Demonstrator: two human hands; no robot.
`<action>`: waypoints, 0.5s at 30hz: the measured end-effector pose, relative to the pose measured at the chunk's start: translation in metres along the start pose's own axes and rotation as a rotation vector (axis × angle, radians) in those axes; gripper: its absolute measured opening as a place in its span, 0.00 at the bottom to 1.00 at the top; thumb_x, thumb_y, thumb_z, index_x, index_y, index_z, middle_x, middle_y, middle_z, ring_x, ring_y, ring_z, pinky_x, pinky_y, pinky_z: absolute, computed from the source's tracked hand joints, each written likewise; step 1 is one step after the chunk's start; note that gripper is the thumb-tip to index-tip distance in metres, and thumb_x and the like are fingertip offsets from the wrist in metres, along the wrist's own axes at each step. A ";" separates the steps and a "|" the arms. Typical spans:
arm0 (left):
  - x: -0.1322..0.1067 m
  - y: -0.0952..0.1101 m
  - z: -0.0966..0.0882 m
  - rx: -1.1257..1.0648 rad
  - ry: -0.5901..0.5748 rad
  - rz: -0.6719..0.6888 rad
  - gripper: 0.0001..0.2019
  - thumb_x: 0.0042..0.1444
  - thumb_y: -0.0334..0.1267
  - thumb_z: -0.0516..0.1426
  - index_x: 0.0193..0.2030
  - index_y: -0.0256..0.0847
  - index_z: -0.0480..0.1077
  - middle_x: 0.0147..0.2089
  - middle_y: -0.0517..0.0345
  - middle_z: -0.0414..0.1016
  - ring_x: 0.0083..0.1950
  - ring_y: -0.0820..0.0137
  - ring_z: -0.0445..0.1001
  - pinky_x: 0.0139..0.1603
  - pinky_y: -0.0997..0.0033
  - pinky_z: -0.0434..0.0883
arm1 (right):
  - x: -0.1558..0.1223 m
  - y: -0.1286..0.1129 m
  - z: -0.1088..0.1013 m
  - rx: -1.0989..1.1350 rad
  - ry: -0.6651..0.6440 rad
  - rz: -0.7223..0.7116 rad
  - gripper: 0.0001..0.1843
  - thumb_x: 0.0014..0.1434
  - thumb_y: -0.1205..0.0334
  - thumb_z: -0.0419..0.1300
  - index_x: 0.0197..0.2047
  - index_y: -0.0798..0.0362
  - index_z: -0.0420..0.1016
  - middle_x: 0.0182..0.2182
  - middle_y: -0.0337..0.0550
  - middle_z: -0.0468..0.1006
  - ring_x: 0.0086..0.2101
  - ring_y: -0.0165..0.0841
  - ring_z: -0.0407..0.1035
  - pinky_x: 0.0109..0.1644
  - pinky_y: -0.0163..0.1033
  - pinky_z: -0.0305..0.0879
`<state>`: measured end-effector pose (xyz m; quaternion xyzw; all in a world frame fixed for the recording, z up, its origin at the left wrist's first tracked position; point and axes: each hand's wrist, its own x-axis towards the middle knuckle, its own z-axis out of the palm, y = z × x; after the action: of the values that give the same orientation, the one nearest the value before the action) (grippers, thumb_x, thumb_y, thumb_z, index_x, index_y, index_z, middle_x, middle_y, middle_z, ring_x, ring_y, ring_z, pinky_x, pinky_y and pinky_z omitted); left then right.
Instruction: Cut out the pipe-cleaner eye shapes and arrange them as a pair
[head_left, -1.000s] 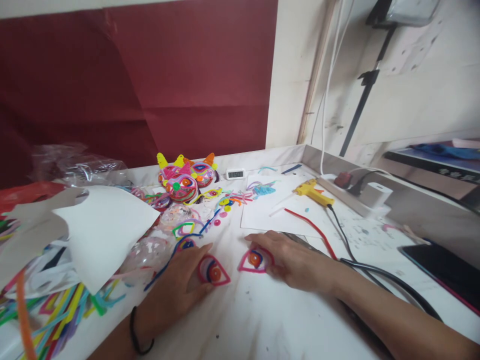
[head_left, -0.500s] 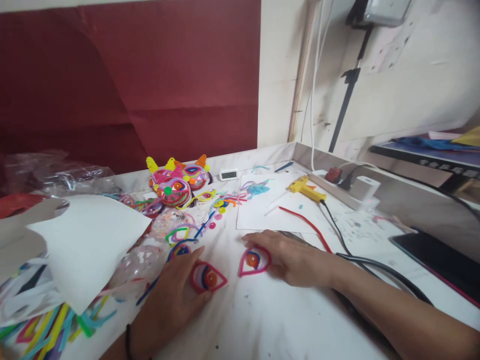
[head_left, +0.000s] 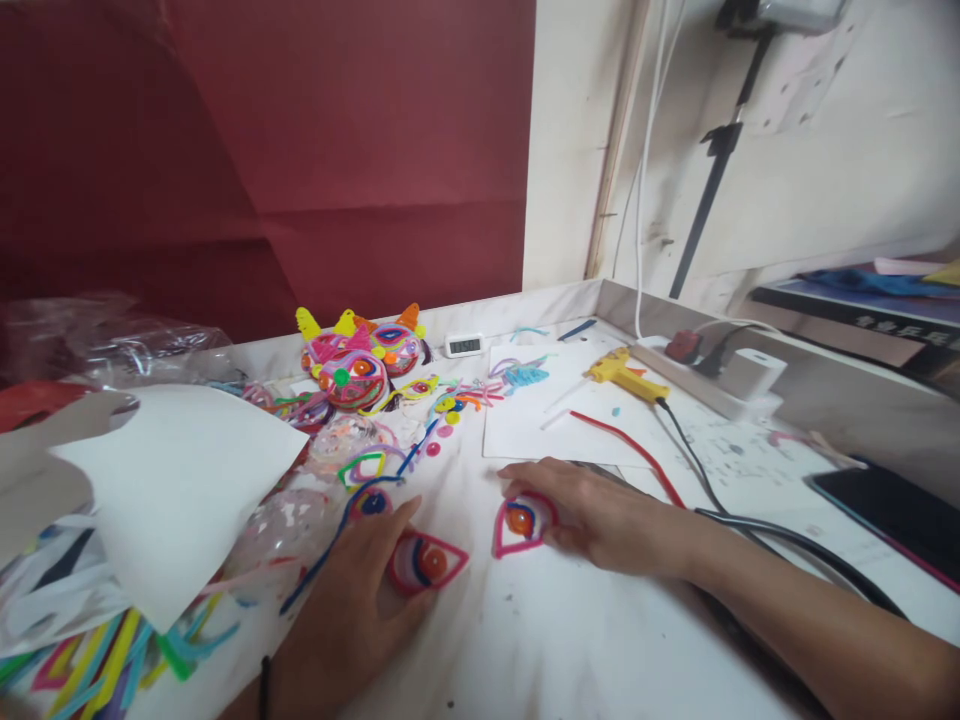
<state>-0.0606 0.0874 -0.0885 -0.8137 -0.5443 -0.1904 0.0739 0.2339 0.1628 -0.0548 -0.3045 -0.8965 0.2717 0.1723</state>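
Two eye shapes made of pipe cleaners lie on the white table, their points facing each other with a small gap between. The left pipe-cleaner eye (head_left: 430, 563) has a pink outline, a dark blue curve and a glossy orange centre. My left hand (head_left: 360, 580) holds it at its outer side, index finger above and thumb below. My right hand (head_left: 577, 510) curves round the matching right pipe-cleaner eye (head_left: 520, 520), fingers along the top and thumb at the lower edge. Beside my left fingers lies another eye with a blue centre (head_left: 371, 502), partly hidden by the hand.
Behind are colourful decorated masks (head_left: 356, 370) and a small digital clock (head_left: 464, 346). A yellow glue gun (head_left: 628, 376) rests on white paper (head_left: 517, 430), its cable running right near a phone (head_left: 892, 515). Cut white sheet (head_left: 180, 470) and loose pipe-cleaner pieces (head_left: 112, 655) lie left.
The whole view has shifted slightly, so everything sits a little further right. Both hands keep nearly the same place around the two pink-edged eyes.
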 end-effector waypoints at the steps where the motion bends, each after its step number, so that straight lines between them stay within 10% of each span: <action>1: 0.000 -0.002 -0.001 -0.001 -0.009 0.015 0.33 0.54 0.48 0.58 0.63 0.48 0.52 0.60 0.49 0.69 0.57 0.56 0.70 0.52 0.54 0.74 | 0.000 0.000 0.000 0.001 -0.001 0.001 0.37 0.49 0.80 0.57 0.62 0.52 0.57 0.53 0.47 0.68 0.54 0.38 0.60 0.58 0.46 0.59; 15: 0.003 -0.012 -0.011 -0.046 -0.154 0.150 0.31 0.55 0.41 0.58 0.64 0.54 0.50 0.58 0.61 0.71 0.56 0.63 0.71 0.56 0.60 0.71 | 0.000 -0.002 -0.002 0.002 -0.022 0.021 0.37 0.50 0.79 0.57 0.62 0.51 0.56 0.53 0.47 0.68 0.54 0.39 0.60 0.57 0.47 0.59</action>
<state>-0.0728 0.0908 -0.0788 -0.8660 -0.4812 -0.1336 0.0271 0.2344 0.1621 -0.0521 -0.3107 -0.8949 0.2775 0.1599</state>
